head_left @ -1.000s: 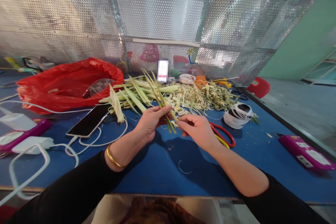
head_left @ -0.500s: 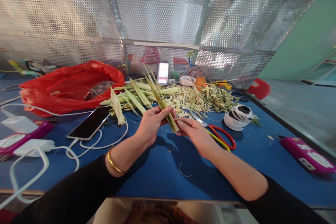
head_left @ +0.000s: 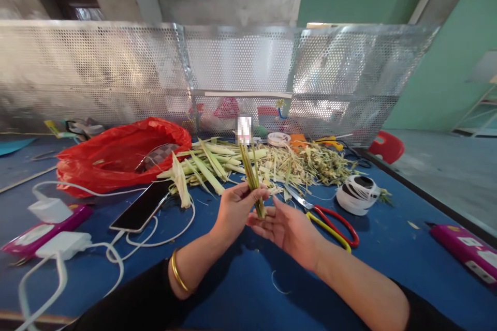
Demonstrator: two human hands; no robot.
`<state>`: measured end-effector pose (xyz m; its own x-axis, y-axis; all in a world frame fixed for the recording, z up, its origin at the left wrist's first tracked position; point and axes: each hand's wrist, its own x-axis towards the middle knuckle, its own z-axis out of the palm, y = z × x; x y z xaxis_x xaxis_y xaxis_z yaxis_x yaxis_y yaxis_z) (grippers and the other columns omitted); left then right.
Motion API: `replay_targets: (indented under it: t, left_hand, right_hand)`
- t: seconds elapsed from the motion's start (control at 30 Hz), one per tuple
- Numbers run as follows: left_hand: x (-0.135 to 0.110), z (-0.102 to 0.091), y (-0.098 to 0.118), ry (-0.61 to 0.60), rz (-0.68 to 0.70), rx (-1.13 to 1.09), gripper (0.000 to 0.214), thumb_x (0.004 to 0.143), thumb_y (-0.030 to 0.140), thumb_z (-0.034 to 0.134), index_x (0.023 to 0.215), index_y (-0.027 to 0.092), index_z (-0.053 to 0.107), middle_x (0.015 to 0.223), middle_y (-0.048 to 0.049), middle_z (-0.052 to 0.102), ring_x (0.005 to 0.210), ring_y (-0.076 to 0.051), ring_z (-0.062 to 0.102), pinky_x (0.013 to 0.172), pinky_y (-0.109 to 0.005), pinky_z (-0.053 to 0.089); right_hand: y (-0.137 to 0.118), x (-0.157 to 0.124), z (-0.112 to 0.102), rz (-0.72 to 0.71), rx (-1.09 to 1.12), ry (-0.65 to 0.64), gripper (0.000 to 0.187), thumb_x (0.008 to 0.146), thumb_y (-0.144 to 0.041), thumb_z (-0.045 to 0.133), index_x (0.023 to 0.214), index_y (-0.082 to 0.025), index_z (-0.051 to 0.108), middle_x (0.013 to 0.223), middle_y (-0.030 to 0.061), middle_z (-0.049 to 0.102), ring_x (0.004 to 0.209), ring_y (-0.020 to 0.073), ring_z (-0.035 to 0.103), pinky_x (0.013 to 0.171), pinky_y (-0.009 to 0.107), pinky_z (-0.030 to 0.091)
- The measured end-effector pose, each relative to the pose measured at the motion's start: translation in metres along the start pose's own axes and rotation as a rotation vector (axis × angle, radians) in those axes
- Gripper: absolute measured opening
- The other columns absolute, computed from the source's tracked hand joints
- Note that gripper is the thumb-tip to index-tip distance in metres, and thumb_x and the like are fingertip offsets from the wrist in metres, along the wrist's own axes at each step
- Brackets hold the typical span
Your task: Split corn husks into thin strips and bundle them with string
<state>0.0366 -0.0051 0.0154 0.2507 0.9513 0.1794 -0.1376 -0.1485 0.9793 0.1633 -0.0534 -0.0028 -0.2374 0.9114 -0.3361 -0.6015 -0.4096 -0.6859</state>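
My left hand (head_left: 236, 206) is closed around a small bundle of green leaf strips (head_left: 251, 176), held nearly upright over the blue table (head_left: 240, 289). Just below the bundle's lower end lies my right hand (head_left: 288, 226), palm up with fingers stretched out, its fingertips touching the strip ends. A gold bangle (head_left: 177, 276) rings my left wrist. Behind the hands a pile of leaves and trimmings (head_left: 272, 161) lies on the table.
Red-and-yellow-handled scissors (head_left: 330, 220) lie right of my hands, a roll of white tape (head_left: 357, 194) beyond. A red plastic bag (head_left: 112, 155), a phone (head_left: 142, 207) with white cables, chargers and pink devices (head_left: 466, 248) sit around. A perforated metal screen (head_left: 233, 72) backs the table.
The view has tilted up. My left hand turned the bundle from slanted to nearly upright. My right hand opened from a pinch on the strip ends to a flat palm beneath them.
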Motion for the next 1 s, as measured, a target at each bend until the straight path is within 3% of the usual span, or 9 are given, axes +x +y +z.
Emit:
replay_targets:
  t: [0.1, 0.23, 0.3, 0.37, 0.5, 0.7, 0.77, 0.87, 1.0]
  left_hand:
    - [0.001, -0.002, -0.001, -0.022, 0.011, 0.033, 0.021, 0.075, 0.035, 0.067, 0.076, 0.015, 0.070, 0.070, -0.0030, 0.069, 0.072, -0.017, 0.063, 0.071, -0.026, 0.050]
    - [-0.001, -0.003, 0.001, -0.138, -0.038, 0.080, 0.022, 0.076, 0.036, 0.065, 0.076, 0.015, 0.070, 0.068, -0.0029, 0.069, 0.068, -0.016, 0.062, 0.065, -0.024, 0.048]
    - [-0.004, -0.003, 0.003, -0.260, -0.069, 0.122, 0.024, 0.077, 0.037, 0.064, 0.074, 0.014, 0.070, 0.066, -0.0027, 0.068, 0.063, -0.015, 0.060, 0.060, -0.023, 0.046]
    - [-0.009, -0.002, 0.005, -0.398, -0.093, 0.184, 0.025, 0.078, 0.037, 0.062, 0.071, 0.014, 0.070, 0.065, -0.0027, 0.068, 0.059, -0.013, 0.057, 0.058, -0.023, 0.043]
    - [-0.019, 0.001, 0.009, -0.592, -0.168, 0.269, 0.024, 0.078, 0.033, 0.060, 0.067, 0.014, 0.070, 0.065, -0.0035, 0.068, 0.061, -0.014, 0.056, 0.060, -0.023, 0.042]
    - [-0.021, 0.001, 0.017, -0.683, -0.296, 0.239, 0.021, 0.077, 0.031, 0.062, 0.066, 0.014, 0.068, 0.063, -0.0046, 0.068, 0.059, -0.014, 0.058, 0.064, -0.025, 0.044]
    - [-0.019, 0.003, 0.020, -0.670, -0.349, 0.181, 0.019, 0.075, 0.033, 0.067, 0.073, 0.014, 0.068, 0.064, -0.0040, 0.068, 0.059, -0.014, 0.060, 0.065, -0.026, 0.046]
    - [-0.015, 0.010, 0.027, -0.544, -0.366, 0.029, 0.030, 0.077, 0.043, 0.065, 0.091, 0.016, 0.066, 0.076, -0.0045, 0.069, 0.068, -0.017, 0.066, 0.073, -0.032, 0.050]
    - [-0.006, 0.027, 0.038, -0.444, -0.286, -0.072, 0.028, 0.078, 0.041, 0.064, 0.090, 0.016, 0.067, 0.082, -0.0056, 0.069, 0.071, -0.015, 0.065, 0.074, -0.028, 0.049]
  right_hand:
    - [0.001, 0.002, -0.001, -0.082, -0.189, 0.110, 0.040, 0.084, -0.050, 0.055, 0.093, -0.013, 0.068, 0.096, 0.0123, 0.069, 0.094, 0.0242, 0.066, 0.087, 0.037, 0.048]
    - [-0.015, 0.000, -0.007, -0.514, -0.531, 0.237, 0.038, 0.079, -0.051, 0.061, 0.099, -0.020, 0.071, 0.106, 0.0073, 0.067, 0.104, 0.0225, 0.058, 0.092, 0.034, 0.041]
    - [-0.028, -0.005, -0.010, -0.724, -0.647, 0.270, 0.036, 0.079, -0.049, 0.061, 0.099, -0.021, 0.072, 0.096, 0.0050, 0.068, 0.091, 0.0200, 0.057, 0.084, 0.032, 0.042]
    - [-0.041, -0.012, -0.011, -0.828, -0.703, 0.299, 0.034, 0.080, -0.046, 0.062, 0.100, -0.021, 0.073, 0.070, 0.0006, 0.061, 0.068, 0.0150, 0.051, 0.067, 0.028, 0.041]
    - [-0.055, -0.023, -0.008, -0.798, -0.623, 0.181, 0.031, 0.078, -0.039, 0.065, 0.099, -0.017, 0.072, 0.051, -0.0054, 0.040, 0.049, 0.0091, 0.032, 0.048, 0.025, 0.024]
    - [-0.056, -0.023, -0.004, -0.809, -0.598, 0.141, 0.017, 0.076, -0.033, 0.069, 0.072, -0.017, 0.068, 0.049, -0.0054, 0.044, 0.045, 0.0077, 0.031, 0.048, 0.025, 0.024]
    - [-0.056, -0.024, -0.004, -0.817, -0.609, 0.151, 0.020, 0.076, -0.033, 0.069, 0.065, -0.017, 0.064, 0.045, -0.0057, 0.045, 0.044, 0.0078, 0.033, 0.048, 0.025, 0.026]
    - [-0.055, -0.025, -0.004, -0.801, -0.604, 0.136, 0.029, 0.077, -0.035, 0.068, 0.056, -0.018, 0.057, 0.044, -0.0055, 0.045, 0.044, 0.0078, 0.036, 0.048, 0.024, 0.029]
    - [-0.054, -0.026, -0.004, -0.792, -0.551, 0.132, 0.027, 0.074, -0.035, 0.071, 0.058, -0.017, 0.059, 0.048, -0.0046, 0.048, 0.047, 0.0085, 0.042, 0.047, 0.023, 0.031]
